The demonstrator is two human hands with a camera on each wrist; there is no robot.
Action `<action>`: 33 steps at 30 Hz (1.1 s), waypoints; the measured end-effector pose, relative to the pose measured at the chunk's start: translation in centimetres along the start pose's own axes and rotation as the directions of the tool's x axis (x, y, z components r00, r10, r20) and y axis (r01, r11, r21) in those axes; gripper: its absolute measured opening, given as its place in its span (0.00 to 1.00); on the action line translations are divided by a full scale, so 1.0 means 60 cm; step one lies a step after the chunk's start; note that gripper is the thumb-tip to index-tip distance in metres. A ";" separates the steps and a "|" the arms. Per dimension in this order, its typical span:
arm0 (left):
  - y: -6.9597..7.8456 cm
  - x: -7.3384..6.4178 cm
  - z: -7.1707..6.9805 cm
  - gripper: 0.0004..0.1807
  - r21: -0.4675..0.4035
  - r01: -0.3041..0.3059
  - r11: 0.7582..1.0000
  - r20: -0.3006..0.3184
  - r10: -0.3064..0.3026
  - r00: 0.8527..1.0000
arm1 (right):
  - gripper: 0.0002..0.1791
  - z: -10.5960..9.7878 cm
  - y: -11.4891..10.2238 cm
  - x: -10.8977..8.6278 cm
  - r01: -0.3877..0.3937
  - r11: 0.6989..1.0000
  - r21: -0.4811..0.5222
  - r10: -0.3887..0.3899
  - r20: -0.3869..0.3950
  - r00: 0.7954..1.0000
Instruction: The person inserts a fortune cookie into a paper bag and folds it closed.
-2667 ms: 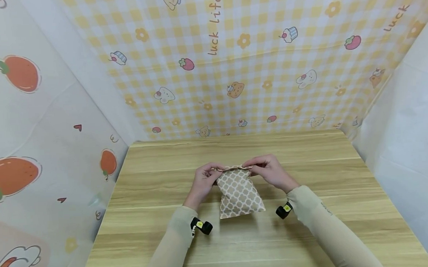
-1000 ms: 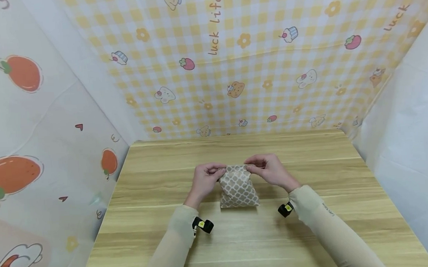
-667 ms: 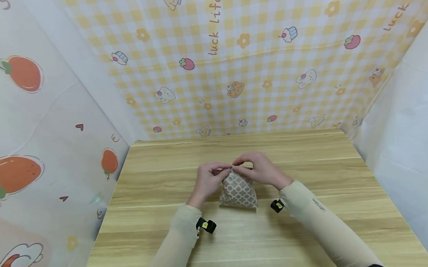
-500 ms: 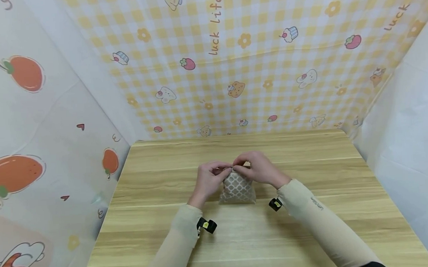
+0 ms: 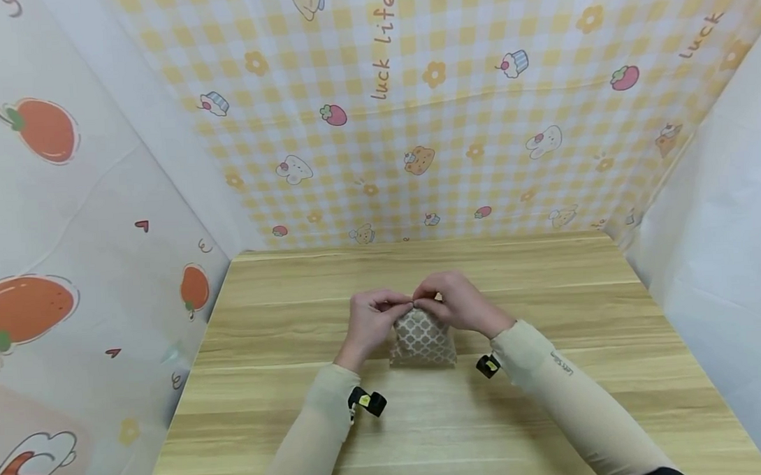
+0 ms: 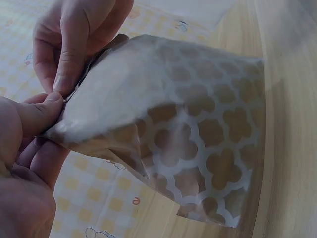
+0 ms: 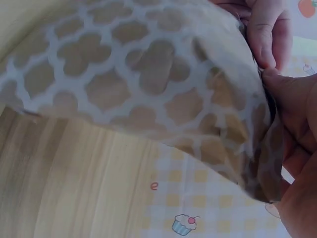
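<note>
A small brown paper bag (image 5: 423, 341) with a white quatrefoil lattice hangs between both hands at mid-table. Its top edge is folded over. In the head view, my left hand (image 5: 369, 320) pinches that edge between thumb and fingers, near its middle. The right hand (image 5: 460, 306) pinches it from the other side, the fingertips of the two meeting. Close up in the left wrist view, the bag's body (image 6: 203, 124) bulges and creases below the pinched edge. From the right wrist, the fold's near corner (image 7: 267, 173) lies beside the right palm. The bag's contents are hidden.
A wood-grain table (image 5: 281, 283) lies under the hands. Behind it rises a yellow checked backdrop (image 5: 377, 140), with white sheets on the left (image 5: 125, 309) and right (image 5: 708, 240). Black camera mounts (image 5: 369, 401) sit on the beige sleeves (image 5: 568, 399).
The hands held the top edge's two ends; the right hand has since moved left and the left slightly right, until their fingertips met. The bag's lower edge has tipped away from the viewer.
</note>
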State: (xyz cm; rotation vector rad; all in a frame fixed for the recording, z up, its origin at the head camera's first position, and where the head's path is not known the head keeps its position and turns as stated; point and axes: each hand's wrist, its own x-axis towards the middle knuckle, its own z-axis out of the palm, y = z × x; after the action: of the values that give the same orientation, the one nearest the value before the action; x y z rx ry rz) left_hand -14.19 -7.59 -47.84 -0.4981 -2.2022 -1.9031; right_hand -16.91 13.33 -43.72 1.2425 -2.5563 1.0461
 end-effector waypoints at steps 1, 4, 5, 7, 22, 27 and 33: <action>0.000 0.000 -0.002 0.04 -0.009 0.003 1.000 0.000 -0.003 1.000 | 0.04 -0.001 0.000 0.000 0.002 1.000 0.017 -0.002 0.000 1.000; -0.001 0.000 -0.010 0.04 -0.022 0.024 0.999 0.004 -0.024 1.000 | 0.03 -0.009 0.004 -0.005 -0.017 0.998 0.058 0.016 0.019 1.000; -0.002 0.000 -0.014 0.04 -0.023 0.033 0.999 0.000 -0.033 0.999 | 0.03 -0.013 0.006 -0.008 -0.032 0.998 0.059 0.030 0.028 0.999; -0.004 -0.001 -0.023 0.05 -0.026 0.049 0.998 -0.024 -0.050 0.998 | 0.03 -0.022 0.014 -0.016 -0.073 0.996 0.054 0.071 0.044 0.997; -0.007 0.002 -0.035 0.04 -0.049 0.031 0.998 -0.001 -0.031 1.000 | 0.06 -0.046 0.036 -0.043 -0.099 0.992 0.081 0.093 0.072 0.993; -0.016 0.000 -0.033 0.04 -0.073 0.019 0.997 0.021 -0.018 1.000 | 0.06 -0.043 0.042 -0.047 -0.094 0.991 0.093 0.087 0.075 0.993; -0.031 0.001 -0.031 0.06 -0.104 0.091 0.990 0.042 -0.087 0.995 | 0.07 -0.039 0.052 -0.053 -0.109 0.986 0.130 0.100 0.074 0.992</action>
State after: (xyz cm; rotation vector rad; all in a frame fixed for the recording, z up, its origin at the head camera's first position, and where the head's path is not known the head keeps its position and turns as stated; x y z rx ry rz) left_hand -15.07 -9.64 -49.27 -0.4625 -2.1900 -2.0816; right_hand -17.55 18.19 -44.83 1.2043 -2.6667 1.2359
